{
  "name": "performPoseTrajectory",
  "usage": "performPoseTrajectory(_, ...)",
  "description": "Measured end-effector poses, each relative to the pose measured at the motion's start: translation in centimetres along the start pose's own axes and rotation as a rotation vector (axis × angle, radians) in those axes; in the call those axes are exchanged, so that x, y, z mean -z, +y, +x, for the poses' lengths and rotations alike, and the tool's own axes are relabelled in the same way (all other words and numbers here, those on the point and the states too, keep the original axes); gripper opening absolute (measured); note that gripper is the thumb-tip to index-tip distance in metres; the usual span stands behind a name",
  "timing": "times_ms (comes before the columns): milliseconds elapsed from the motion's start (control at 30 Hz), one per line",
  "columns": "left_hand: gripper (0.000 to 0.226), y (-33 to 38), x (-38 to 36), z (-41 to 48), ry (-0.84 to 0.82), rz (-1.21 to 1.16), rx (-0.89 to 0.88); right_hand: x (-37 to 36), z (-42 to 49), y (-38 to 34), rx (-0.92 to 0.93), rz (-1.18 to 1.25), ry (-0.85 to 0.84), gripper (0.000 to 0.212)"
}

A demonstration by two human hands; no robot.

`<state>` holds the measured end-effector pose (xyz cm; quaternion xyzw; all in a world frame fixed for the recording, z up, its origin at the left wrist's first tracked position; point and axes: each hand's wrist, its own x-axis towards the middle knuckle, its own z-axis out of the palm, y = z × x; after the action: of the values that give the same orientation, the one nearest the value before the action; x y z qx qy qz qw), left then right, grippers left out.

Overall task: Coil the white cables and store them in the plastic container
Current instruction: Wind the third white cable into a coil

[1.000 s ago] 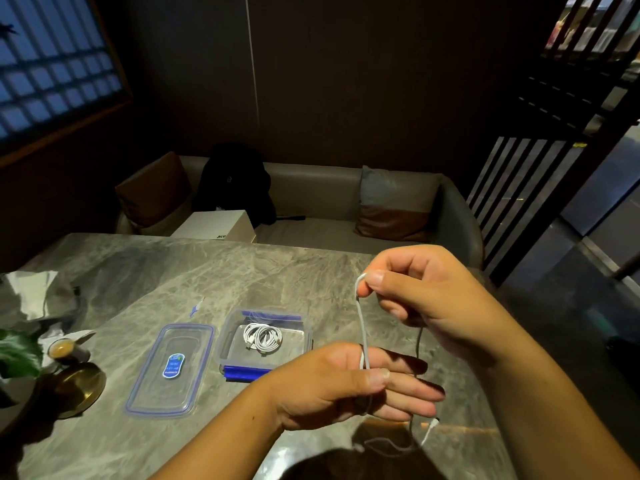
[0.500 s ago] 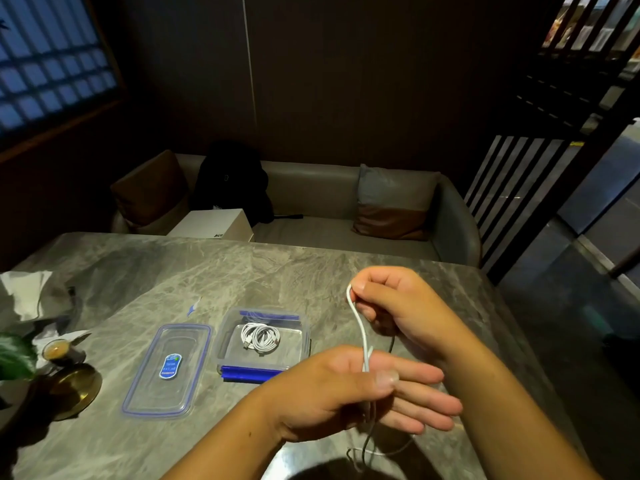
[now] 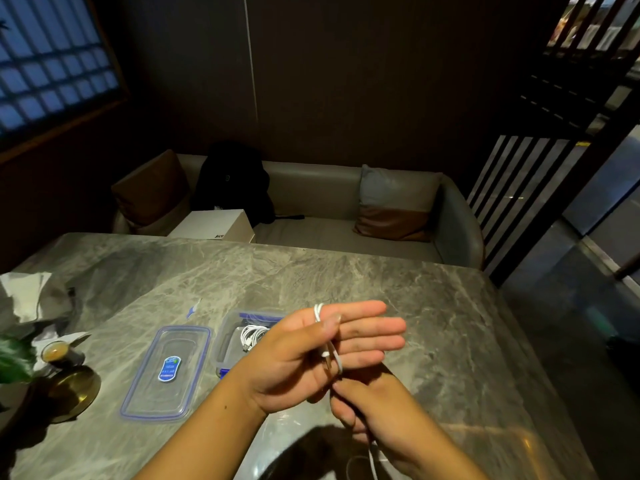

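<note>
Grey marble counter [image 3: 381, 289], head view, with a sofa beyond its far edge. Left of centre stands the open plastic container [image 3: 227, 329], its lid [image 3: 166, 372] lying flat just beside it on the left; one coiled cable [image 3: 252, 336] already lies inside.

The left hand [image 3: 304, 358], fingers straight and together, is held above the counter and partly in front of the container. Its grip is the thumb alone, pinning turns of the white cable [image 3: 335, 356] that pass around the fingers. The right hand [image 3: 381, 414], lower and nearer the body, pinches the same cable in a narrow grip just under the left palm. The free tail drops from it toward the near edge of the counter.

Judged handling: light, limp and smooth-jacketed, with some spring, so turns are likely to slip off straight fingers unless the thumb keeps them pinned. It is best taken across the whole bundle, not by the tail.

Open counter lies to the right of and beyond the hands. The visible part of the container mouth is open from above. A cup [image 3: 55, 351] and a brass dish [image 3: 74, 389] stand well apart at the left.
</note>
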<state>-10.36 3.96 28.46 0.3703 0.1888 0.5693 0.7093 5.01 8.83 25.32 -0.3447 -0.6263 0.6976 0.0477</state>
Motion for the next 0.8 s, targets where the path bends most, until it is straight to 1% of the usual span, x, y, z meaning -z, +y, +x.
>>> performPoseTrajectory(67,0.051,-0.3,0.8,0.0,0.041,0.025,-0.001,-0.6,-0.8,0.6,0.082,-0.051,-0.015,0.028)
performPoseTrajectory(133,0.049,-0.6,1.5,0.0,0.065,0.05,0.002,-1.3,-1.6,-0.2,0.11,-0.082,0.0,0.027)
performPoseTrajectory(233,0.05,-0.9,2.3,-0.2,0.09,0.034,0.012,-1.3,-2.6,-0.9,0.029,-0.042,0.041,0.031)
performPoseTrajectory(300,0.05,-1.0,2.7,-0.2,0.128,0.051,0.017,-0.9,-3.2,-1.3,-0.025,-0.023,0.035,0.029)
performPoseTrajectory(433,0.047,-1.2,3.2,-0.3,0.173,0.087,0.042,-0.1,-4.5,-3.5,0.047,-0.024,0.008,0.018)
performPoseTrajectory(567,0.052,-1.4,3.1,0.0,0.156,0.115,0.073,1.4,-5.9,-5.9,0.128,-0.106,-0.051,0.02)
performPoseTrajectory(667,0.056,-1.6,3.2,0.1,0.159,0.087,0.072,2.4,-6.9,-7.5,0.161,-0.034,-0.082,0.016)
performPoseTrajectory(733,0.054,-1.6,3.2,0.2,0.161,0.062,0.074,3.0,-7.3,-7.9,0.174,-0.012,-0.087,0.021)
performPoseTrajectory(800,0.058,-1.5,2.8,0.3,0.142,0.051,0.087,3.6,-7.3,-7.8,0.185,-0.041,-0.073,0.029)
